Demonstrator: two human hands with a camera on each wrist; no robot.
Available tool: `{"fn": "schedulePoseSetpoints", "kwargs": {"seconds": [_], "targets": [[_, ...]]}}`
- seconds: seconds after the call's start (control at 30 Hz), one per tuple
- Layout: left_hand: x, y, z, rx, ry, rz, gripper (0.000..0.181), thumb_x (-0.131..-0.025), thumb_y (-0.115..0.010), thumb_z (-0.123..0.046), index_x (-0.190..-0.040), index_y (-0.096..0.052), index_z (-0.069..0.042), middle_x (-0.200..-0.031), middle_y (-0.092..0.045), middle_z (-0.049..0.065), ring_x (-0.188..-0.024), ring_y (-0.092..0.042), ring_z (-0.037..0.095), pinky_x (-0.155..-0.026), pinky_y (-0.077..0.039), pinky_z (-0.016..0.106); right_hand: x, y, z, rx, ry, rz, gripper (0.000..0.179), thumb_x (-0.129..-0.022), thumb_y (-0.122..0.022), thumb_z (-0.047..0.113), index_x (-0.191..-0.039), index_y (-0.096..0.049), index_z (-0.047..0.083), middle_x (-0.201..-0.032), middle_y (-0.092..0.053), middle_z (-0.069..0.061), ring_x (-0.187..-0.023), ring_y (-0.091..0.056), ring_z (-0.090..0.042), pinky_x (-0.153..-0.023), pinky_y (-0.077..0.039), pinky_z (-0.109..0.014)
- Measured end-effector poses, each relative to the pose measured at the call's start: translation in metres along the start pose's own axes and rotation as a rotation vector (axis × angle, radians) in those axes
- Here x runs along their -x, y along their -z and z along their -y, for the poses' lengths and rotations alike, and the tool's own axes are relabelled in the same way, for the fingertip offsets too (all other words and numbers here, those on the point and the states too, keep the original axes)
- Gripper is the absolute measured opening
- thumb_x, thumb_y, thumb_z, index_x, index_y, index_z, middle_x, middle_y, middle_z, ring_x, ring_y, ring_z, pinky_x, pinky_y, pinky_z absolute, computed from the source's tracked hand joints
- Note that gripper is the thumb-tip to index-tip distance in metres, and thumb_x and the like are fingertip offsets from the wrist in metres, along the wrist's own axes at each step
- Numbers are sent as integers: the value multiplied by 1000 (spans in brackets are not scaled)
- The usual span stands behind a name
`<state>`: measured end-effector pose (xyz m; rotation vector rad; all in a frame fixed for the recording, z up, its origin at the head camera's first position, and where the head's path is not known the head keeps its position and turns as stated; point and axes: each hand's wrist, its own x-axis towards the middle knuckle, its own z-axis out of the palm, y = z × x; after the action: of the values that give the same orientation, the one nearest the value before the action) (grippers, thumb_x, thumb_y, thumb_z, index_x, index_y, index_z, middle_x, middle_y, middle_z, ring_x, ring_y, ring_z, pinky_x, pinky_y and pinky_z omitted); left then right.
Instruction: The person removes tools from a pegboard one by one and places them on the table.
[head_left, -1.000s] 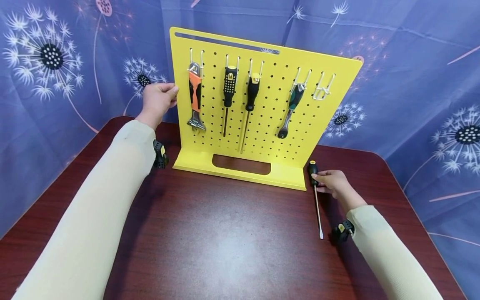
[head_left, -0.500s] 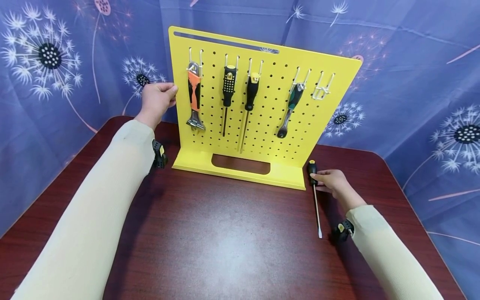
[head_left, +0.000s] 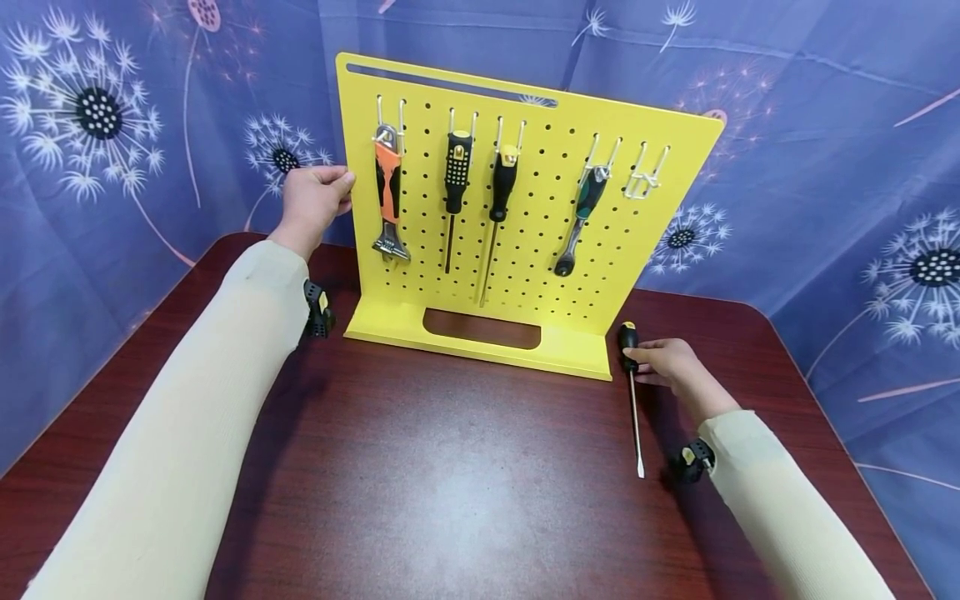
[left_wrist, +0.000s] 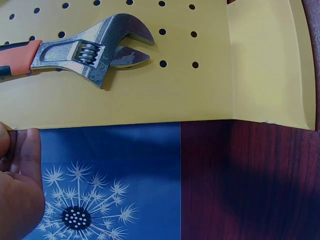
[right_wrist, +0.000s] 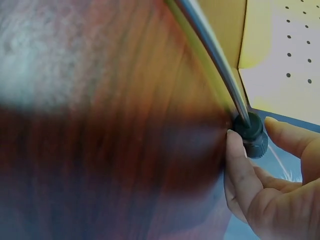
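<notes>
My left hand point(head_left: 315, 206) pinches the left edge of a yellow pegboard stand point(head_left: 480, 275), level with the handle of a hanging adjustable wrench point(head_left: 387, 192). In the left wrist view that wrench point(left_wrist: 95, 50) shows its steel jaw close to the board's lower part. My right hand point(head_left: 667, 367) pinches the black handle of a flathead screwdriver point(head_left: 628, 354) between thumb and fingers, beside the board's right front corner. Its shaft points toward me, the flat tip nearest. The right wrist view shows the screwdriver's shaft point(right_wrist: 215, 55) running up from the grip.
Two more screwdrivers, one with a dotted handle point(head_left: 457, 167) and one with a plain black handle point(head_left: 504, 179), hang mid-board. A ratchet point(head_left: 588, 200) hangs right of them, beside a bare white hook point(head_left: 645, 179). The dark wooden table point(head_left: 450, 467) meets a blue dandelion-print curtain point(head_left: 847, 167).
The right hand and screwdriver have shifted only very slightly. My left hand keeps its place on the pegboard's edge, and the hanging tools stay put.
</notes>
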<state>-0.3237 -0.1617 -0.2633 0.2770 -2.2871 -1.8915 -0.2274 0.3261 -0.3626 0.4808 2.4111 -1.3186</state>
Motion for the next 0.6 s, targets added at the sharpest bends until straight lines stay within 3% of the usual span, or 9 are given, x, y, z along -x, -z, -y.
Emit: {"fn": "schedulePoseSetpoints", "kwargs": {"seconds": [0.17,0.37,0.5,0.6], "targets": [[0,0,-1,5,10,4,39,-104,-60,-20,-141,-62,-7,-151,-56,10,-86,-57,-1,-80,-56,12,2,8,4,-6,44,-25,63,-107,-51,26,-151,-34,-15,-101,-58,0,-80,-58,-2,-76,-62,-20],[-1,-1,-2,24,20,7,39,-104,-60,-19,-141,-62,-7,-152,-55,9,-87,-57,0,-74,-54,9,6,17,19,-58,224,-172,54,-108,-46,28,-147,-42,-10,-90,-56,20,-80,-58,8,-72,-60,-16],[-2,-1,0,31,22,1,38,-104,-60,-19,-139,-63,-7,-148,-57,8,-85,-57,0,-69,-53,7,14,16,37,-152,323,-267,30,-106,-52,29,-130,-53,12,-96,-53,22,-86,-57,8,-75,-58,-12],[-2,-1,1,38,27,-2,38,-104,-60,-19,-139,-63,-7,-147,-57,8,-85,-56,0,-68,-52,7,23,14,51,-254,376,-296,11,-104,-57,28,-113,-50,28,-101,-52,17,-91,-55,5,-76,-55,-9]]}}
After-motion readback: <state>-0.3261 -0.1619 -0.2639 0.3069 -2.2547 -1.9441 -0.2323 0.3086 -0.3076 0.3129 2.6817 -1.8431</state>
